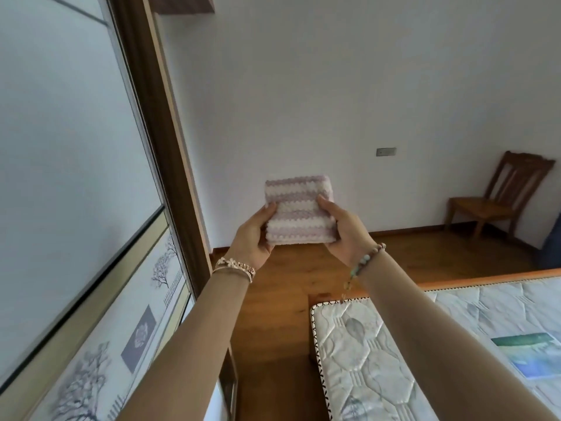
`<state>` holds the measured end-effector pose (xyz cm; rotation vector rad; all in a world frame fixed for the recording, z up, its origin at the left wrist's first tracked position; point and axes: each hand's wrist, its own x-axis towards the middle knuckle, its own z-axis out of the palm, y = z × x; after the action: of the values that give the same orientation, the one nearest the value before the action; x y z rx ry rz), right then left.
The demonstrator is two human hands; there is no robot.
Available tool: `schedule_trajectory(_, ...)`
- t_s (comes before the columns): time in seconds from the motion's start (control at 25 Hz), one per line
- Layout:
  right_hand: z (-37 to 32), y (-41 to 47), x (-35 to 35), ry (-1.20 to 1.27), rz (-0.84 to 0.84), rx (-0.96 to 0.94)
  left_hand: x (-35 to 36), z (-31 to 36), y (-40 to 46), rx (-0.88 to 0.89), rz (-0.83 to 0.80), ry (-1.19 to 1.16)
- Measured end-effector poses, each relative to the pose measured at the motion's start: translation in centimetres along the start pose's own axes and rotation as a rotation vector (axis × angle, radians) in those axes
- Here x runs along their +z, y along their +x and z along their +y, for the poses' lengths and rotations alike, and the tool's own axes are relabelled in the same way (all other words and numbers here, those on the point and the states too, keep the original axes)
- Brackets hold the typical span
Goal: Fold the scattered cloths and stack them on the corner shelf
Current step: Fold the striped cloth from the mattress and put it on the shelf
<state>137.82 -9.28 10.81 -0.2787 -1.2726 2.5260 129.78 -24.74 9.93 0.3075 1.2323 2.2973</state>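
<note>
A folded cloth (pixel 296 205) with pink and white stripes is held up in mid-air in front of the white wall. My left hand (pixel 253 238) grips its left edge, thumb on the front. My right hand (pixel 344 230) grips its right edge the same way. Both arms are stretched forward, with bracelets on both wrists. A brown wooden shelf (pixel 182 3) shows only as a corner at the top edge, beside the wardrobe frame. No other cloths are visible.
A wardrobe with sliding doors (pixel 76 177) and a brown frame fills the left. A quilted mattress (pixel 394 344) on a wooden bed frame lies at lower right. A wooden chair (pixel 501 199) stands by the far wall. Wooden floor (pixel 282 299) runs between wardrobe and bed.
</note>
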Motion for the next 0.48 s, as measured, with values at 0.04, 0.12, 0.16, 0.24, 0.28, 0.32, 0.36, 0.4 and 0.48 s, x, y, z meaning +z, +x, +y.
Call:
schedule_trajectory(0.04,0.3,2.2,-0.3,-0.001,-0.017,0.021,-0.5,0.0,1.9,0.004,0.014,0.0)
schedule_trajectory(0.12,1.5,7.1,-1.2,-0.007,-0.033,0.075,-2.2,-0.6,6.0,-0.002,0.044,-0.001)
schedule_trajectory(0.16,2.3,9.3,-1.6,-0.008,-0.031,0.107,-3.2,-0.9,7.8,-0.015,0.063,0.006)
schedule_trajectory(0.24,4.3,13.8,-2.3,-0.008,-0.038,0.176,-5.5,-1.5,11.5,-0.049,0.101,0.013)
schedule_trajectory(0.28,5.0,16.0,-2.4,-0.011,-0.039,0.206,-6.5,-1.6,13.5,-0.059,0.113,0.012)
schedule_trajectory(0.32,5.4,17.9,-2.4,-0.014,-0.041,0.225,-7.3,-1.6,15.2,-0.065,0.125,0.016)
schedule_trajectory(0.36,5.7,20.2,-2.4,-0.013,-0.049,0.235,-7.9,-1.4,17.3,-0.066,0.129,0.012)
schedule_trajectory(0.4,5.9,22.8,-2.3,-0.008,-0.054,0.241,-8.7,-1.1,19.8,-0.06,0.14,0.016)
schedule_trajectory(0.48,6.4,28.0,-2.1,0.002,-0.052,0.247,-10.2,-0.6,24.9,-0.058,0.138,0.033)
